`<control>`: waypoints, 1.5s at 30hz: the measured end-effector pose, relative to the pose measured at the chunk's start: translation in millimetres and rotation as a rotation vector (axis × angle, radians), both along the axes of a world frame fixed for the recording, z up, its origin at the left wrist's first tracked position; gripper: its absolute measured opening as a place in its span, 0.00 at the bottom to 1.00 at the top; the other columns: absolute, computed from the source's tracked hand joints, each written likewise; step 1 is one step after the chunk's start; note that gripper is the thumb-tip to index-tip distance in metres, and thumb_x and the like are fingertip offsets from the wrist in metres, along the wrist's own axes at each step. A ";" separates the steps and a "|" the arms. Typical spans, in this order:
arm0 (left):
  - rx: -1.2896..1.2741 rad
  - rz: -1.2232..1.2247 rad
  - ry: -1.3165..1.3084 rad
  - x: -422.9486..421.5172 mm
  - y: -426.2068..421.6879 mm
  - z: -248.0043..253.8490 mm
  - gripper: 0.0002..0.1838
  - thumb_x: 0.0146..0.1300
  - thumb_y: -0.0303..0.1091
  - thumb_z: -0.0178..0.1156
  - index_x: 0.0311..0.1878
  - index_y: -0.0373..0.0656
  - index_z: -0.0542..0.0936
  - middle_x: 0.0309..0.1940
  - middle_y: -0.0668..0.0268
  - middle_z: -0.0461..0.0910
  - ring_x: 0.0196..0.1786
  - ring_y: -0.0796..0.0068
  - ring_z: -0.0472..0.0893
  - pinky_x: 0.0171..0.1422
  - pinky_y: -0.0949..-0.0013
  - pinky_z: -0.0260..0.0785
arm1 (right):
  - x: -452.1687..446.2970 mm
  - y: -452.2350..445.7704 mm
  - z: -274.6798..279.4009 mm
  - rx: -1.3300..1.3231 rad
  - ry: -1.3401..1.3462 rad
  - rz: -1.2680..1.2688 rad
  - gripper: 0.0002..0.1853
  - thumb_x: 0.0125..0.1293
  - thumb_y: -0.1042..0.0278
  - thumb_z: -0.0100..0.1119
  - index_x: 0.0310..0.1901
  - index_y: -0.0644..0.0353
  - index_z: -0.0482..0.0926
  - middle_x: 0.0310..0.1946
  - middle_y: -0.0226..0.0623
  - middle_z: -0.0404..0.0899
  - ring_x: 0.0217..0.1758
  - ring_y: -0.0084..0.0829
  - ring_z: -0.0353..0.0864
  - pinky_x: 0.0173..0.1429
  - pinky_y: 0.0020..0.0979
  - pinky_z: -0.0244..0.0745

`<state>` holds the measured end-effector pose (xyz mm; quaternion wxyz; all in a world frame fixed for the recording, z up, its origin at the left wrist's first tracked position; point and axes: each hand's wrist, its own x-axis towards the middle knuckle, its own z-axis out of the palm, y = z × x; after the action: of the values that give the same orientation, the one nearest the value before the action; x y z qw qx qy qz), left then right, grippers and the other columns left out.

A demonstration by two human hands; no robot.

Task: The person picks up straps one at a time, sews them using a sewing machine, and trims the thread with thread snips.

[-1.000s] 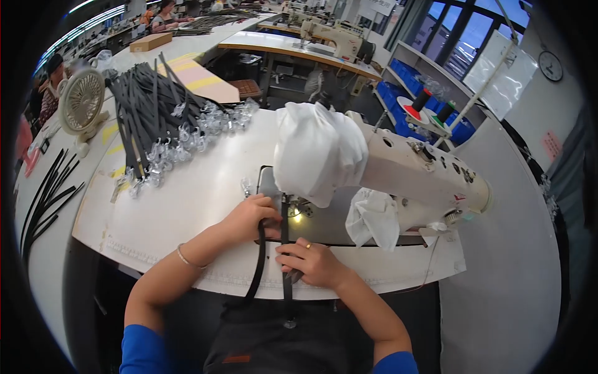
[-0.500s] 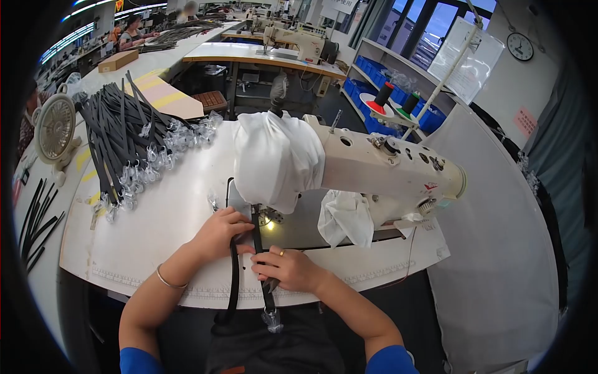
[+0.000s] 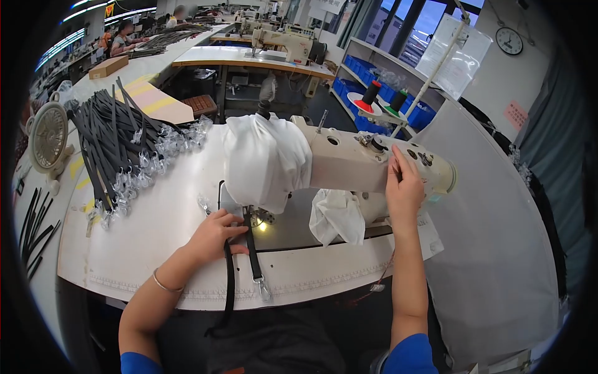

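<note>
At left, the left hand (image 3: 218, 235) remains beside the sewing area, its fingers bent around a narrow black flat strap length (image 3: 230, 274); whether they are clamped cannot be told. Just right of it, a black flat strap with a metal clasp (image 3: 251, 249) is laid on the white tabletop (image 3: 156, 249), its upper end at the lit stitching area. The right hand (image 3: 403, 187) has been shifted from this strap to the cream sewing machine's metal arm (image 3: 349, 162); its fingers are extended and nearly together, contact unclear. The strap's clasp end is thus left unheld, now on the tabletop rather than over its edge.

Surroundings, left to right: loose black strips (image 3: 37, 230), a beige round fan (image 3: 48, 138), a heap of black straps with plastic-wrapped ends (image 3: 109, 143). The machine head is covered by white gathered cloth (image 3: 265, 159), by which the needle is hidden; crumpled white cloth (image 3: 336, 218) is noted farther right.
</note>
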<state>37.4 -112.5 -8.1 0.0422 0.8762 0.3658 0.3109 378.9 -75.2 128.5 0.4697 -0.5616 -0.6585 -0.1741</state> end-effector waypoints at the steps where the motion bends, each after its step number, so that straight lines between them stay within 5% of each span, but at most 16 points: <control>1: -0.006 0.000 0.001 -0.2 -0.6 0.5 0.25 0.39 0.48 0.70 0.39 0.40 0.83 0.41 0.62 0.78 0.41 0.64 0.73 0.48 0.66 0.69 | -2.5 -1.9 -1.0 -0.009 -0.009 0.002 0.19 0.60 0.71 0.56 0.54 0.50 0.76 0.34 0.35 0.78 0.36 0.33 0.81 0.41 0.31 0.73; 15: 0.019 -0.007 -0.055 1.6 6.5 -11.4 0.15 0.44 0.33 0.68 0.37 0.41 0.84 0.37 0.63 0.80 0.39 0.64 0.75 0.44 0.66 0.71 | -5.3 0.1 -5.3 0.026 -0.051 -0.039 0.18 0.60 0.71 0.57 0.53 0.50 0.77 0.33 0.37 0.75 0.35 0.37 0.79 0.39 0.33 0.72; 20: -0.065 0.028 -0.119 2.6 10.6 -17.9 0.09 0.46 0.27 0.66 0.34 0.40 0.84 0.33 0.65 0.81 0.38 0.66 0.76 0.43 0.67 0.72 | -2.4 7.7 -11.8 0.031 -0.028 0.065 0.17 0.65 0.68 0.53 0.56 0.55 0.74 0.35 0.35 0.76 0.36 0.28 0.76 0.43 0.27 0.69; 23: -0.103 0.095 -0.180 10.5 3.8 -16.6 0.10 0.46 0.30 0.67 0.33 0.38 0.83 0.31 0.63 0.80 0.37 0.66 0.76 0.41 0.68 0.72 | -4.6 4.1 -16.5 0.083 0.106 0.066 0.19 0.65 0.70 0.53 0.58 0.59 0.71 0.29 0.29 0.72 0.29 0.22 0.66 0.35 0.24 0.66; 25: -0.129 0.186 -0.218 17.6 -3.9 -10.7 0.17 0.46 0.40 0.70 0.33 0.35 0.83 0.27 0.62 0.79 0.35 0.65 0.75 0.39 0.68 0.71 | -5.4 -1.6 -23.9 0.094 0.144 0.073 0.18 0.65 0.70 0.53 0.57 0.59 0.71 0.28 0.28 0.70 0.28 0.21 0.65 0.34 0.23 0.65; 30: 0.040 0.261 -0.043 36.2 -19.6 -2.1 0.23 0.45 0.45 0.69 0.37 0.35 0.81 0.27 0.61 0.76 0.36 0.63 0.74 0.40 0.67 0.71 | -13.6 -24.9 -46.5 0.060 0.219 0.131 0.18 0.64 0.71 0.54 0.56 0.60 0.71 0.23 0.26 0.68 0.25 0.18 0.63 0.32 0.21 0.62; 35: 0.063 0.227 0.053 30.9 -21.7 -13.9 0.21 0.39 0.33 0.68 0.40 0.37 0.81 0.38 0.57 0.78 0.38 0.63 0.74 0.45 0.67 0.71 | -9.7 -38.7 -73.1 0.001 0.215 0.194 0.17 0.62 0.75 0.55 0.54 0.63 0.72 0.21 0.24 0.66 0.23 0.16 0.61 0.29 0.19 0.60; 38: 0.086 0.156 -0.089 25.2 -14.9 -17.9 0.14 0.41 0.25 0.61 0.35 0.37 0.80 0.29 0.65 0.75 0.36 0.66 0.70 0.43 0.70 0.68 | -4.5 -45.0 -86.2 -0.073 0.237 0.181 0.16 0.62 0.75 0.55 0.53 0.63 0.72 0.21 0.24 0.66 0.23 0.16 0.61 0.29 0.19 0.60; 45: 0.148 0.192 -0.011 25.1 -5.4 -21.9 0.13 0.44 0.24 0.60 0.37 0.37 0.81 0.29 0.67 0.77 0.37 0.69 0.71 0.42 0.72 0.68 | 4.7 -47.4 -104.6 -0.125 0.224 0.173 0.16 0.61 0.76 0.55 0.52 0.63 0.72 0.21 0.25 0.64 0.23 0.17 0.61 0.30 0.20 0.61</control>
<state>62.5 -118.0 -30.0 -0.0506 0.8360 0.4239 0.3447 383.7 -122.6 23.8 0.5175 -0.5470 -0.6575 -0.0280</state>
